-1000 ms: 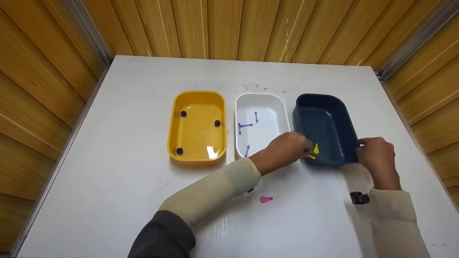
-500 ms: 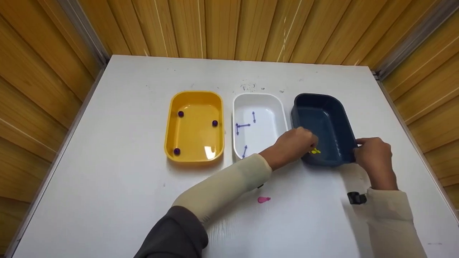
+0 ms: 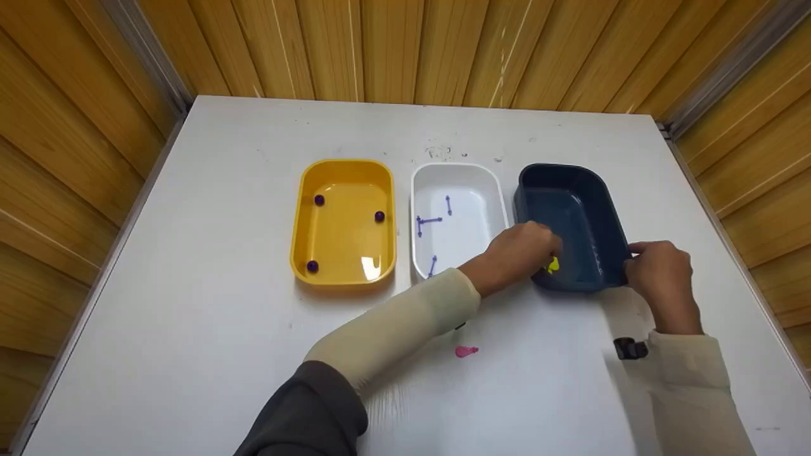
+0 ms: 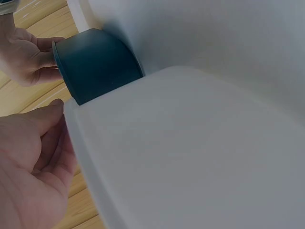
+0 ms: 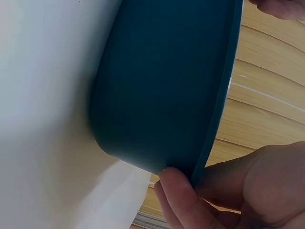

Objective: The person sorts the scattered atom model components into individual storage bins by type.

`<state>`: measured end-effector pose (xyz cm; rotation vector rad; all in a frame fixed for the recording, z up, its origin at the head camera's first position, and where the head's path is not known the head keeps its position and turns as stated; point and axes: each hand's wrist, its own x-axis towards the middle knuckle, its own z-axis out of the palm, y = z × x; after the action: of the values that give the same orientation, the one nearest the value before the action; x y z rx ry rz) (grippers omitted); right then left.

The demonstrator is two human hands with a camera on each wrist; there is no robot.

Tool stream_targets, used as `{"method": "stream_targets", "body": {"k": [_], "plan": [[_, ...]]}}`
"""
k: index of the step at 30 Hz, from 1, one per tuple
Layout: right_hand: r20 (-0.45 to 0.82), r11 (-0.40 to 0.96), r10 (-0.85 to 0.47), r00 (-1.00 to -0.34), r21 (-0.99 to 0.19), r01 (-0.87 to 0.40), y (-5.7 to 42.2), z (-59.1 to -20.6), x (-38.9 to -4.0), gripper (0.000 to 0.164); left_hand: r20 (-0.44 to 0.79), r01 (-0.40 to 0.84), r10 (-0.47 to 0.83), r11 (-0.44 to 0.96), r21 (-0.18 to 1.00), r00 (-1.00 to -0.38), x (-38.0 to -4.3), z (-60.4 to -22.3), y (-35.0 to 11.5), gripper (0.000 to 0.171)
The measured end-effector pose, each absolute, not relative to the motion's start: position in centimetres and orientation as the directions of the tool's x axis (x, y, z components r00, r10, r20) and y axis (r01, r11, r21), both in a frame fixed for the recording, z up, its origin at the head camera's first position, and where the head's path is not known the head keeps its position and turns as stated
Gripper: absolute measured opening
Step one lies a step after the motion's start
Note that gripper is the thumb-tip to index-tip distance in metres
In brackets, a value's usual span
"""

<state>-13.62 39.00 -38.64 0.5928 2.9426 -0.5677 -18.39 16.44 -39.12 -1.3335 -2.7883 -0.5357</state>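
Observation:
In the head view my left hand (image 3: pixel 519 253) reaches over the near left corner of the dark blue bin (image 3: pixel 611 215), fingers pointing down. Small yellow pieces (image 3: pixel 553 265) show right at its fingertips, partly covered by the hand; I cannot tell whether the fingers pinch one. In the left wrist view the thumb and curled fingers (image 4: pixel 57 107) are beside the white bin's rim, tips hidden. My right hand (image 3: pixel 662 278) pinches the near right corner of the blue bin; the right wrist view shows thumb and fingers (image 5: pixel 178 191) on either side of its rim.
A white bin (image 3: pixel 459 168) with several purple double-ended rods stands to the left of the blue one. Farther left, a yellow bin (image 3: pixel 345 164) holds purple balls (image 3: pixel 379 216). One pink bulb-shaped piece (image 3: pixel 466 351) lies on the white table (image 3: pixel 190 316) nearer me.
My left hand has shifted slightly right and up within the blue bin. The yellow pieces at its fingertips have changed position and angle. My right hand stays on the bin's corner.

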Motion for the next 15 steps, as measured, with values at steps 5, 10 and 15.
{"method": "stream_targets", "body": {"k": [5, 10, 15], "plan": [[-0.169, 0.854, 0.357, -0.919, -0.338, 0.395, 39.1, -38.6, -13.6, 0.039, 0.177, 0.764, 0.755, 0.567, 0.308, -0.631, -18.1, -39.2, 15.4, 0.02], [-0.188, 0.848, 0.364, -0.912, -0.338, 0.408, 39.1, -38.6, -13.7, 0.039, 0.186, 0.762, 0.753, 0.558, 0.328, -0.631, -17.4, -39.2, 14.2, 0.016], [-0.206, 0.841, 0.369, -0.906, -0.34, 0.42, 39.0, -38.6, -13.8, 0.04, 0.143, 0.751, 0.761, 0.557, 0.353, -0.632, -16.3, -39.1, 12.7, 0.023]]}}
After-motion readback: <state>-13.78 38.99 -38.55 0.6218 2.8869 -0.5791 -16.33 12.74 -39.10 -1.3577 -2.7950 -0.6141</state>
